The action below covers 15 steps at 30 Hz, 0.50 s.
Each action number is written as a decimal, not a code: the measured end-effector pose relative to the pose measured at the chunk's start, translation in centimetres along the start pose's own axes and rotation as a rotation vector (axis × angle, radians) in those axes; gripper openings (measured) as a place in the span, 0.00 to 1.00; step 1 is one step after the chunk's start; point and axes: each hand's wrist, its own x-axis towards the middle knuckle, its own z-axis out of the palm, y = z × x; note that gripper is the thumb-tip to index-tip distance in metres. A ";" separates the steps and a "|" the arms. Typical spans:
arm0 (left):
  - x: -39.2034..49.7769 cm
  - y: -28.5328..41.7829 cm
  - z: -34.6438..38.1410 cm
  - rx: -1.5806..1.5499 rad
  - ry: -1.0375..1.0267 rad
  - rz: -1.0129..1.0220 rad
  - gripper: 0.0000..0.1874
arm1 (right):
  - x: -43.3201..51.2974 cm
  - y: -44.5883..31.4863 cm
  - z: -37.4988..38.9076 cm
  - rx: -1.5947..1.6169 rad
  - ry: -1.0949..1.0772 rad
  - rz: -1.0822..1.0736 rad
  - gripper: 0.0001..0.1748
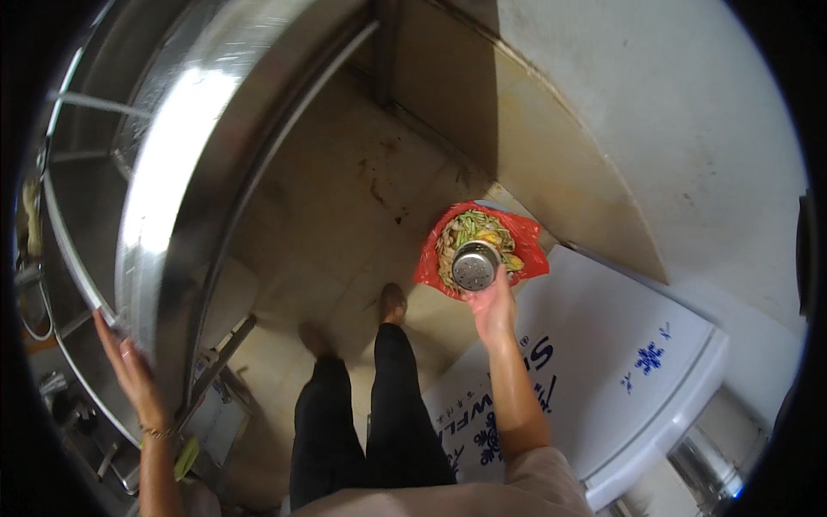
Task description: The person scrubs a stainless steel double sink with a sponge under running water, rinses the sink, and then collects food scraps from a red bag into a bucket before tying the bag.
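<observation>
In my right hand (494,307) is a round perforated metal strainer cup (475,265), its holed face turned up towards me. The cup is over a bin lined with a red plastic bag (533,245), which is full of vegetable scraps (475,223) and peelings. My left hand (129,368) rests with extended fingers against the rim of a stainless steel sink (97,297) at the left; whether it grips the rim is unclear.
A white chest freezer (581,342) with blue writing stands right of the bin, beside the wall (646,129). The steel counter (194,129) curves along the left. Dark stains mark the tiled floor (310,213). Boxes (216,420) lie beneath the counter.
</observation>
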 end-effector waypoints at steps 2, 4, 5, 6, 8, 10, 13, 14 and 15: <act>0.4 -0.9 -0.3 0.214 0.065 0.259 0.31 | 5.8 2.9 -4.7 0.094 0.275 0.263 0.23; 0.7 -1.3 -0.6 0.107 -0.006 0.268 0.32 | 8.6 4.7 -8.8 0.233 0.268 0.270 0.19; 0.7 -1.2 -0.8 0.111 0.002 0.236 0.31 | 9.3 5.3 -10.5 0.296 0.207 0.256 0.18; 0.7 -1.2 -0.9 -0.007 -0.019 0.195 0.31 | 9.6 5.8 -11.7 0.283 0.128 0.225 0.17; 0.6 -1.0 -0.9 -0.185 -0.034 0.091 0.32 | 9.8 6.4 -13.4 0.283 0.102 0.186 0.17; 0.5 -0.9 -0.8 -0.032 -0.002 0.154 0.32 | 9.6 6.6 -14.3 0.276 0.222 0.230 0.17; 0.9 -1.4 -0.8 -0.053 0.019 0.138 0.33 | 9.4 6.6 -15.2 0.343 0.204 0.271 0.17; 1.0 -1.8 -0.7 -0.149 0.010 0.109 0.33 | 9.3 6.5 -15.3 0.325 0.257 0.284 0.17; 1.1 -2.0 -0.9 0.071 0.032 0.201 0.33 | 8.9 6.4 -15.7 0.321 0.168 0.247 0.17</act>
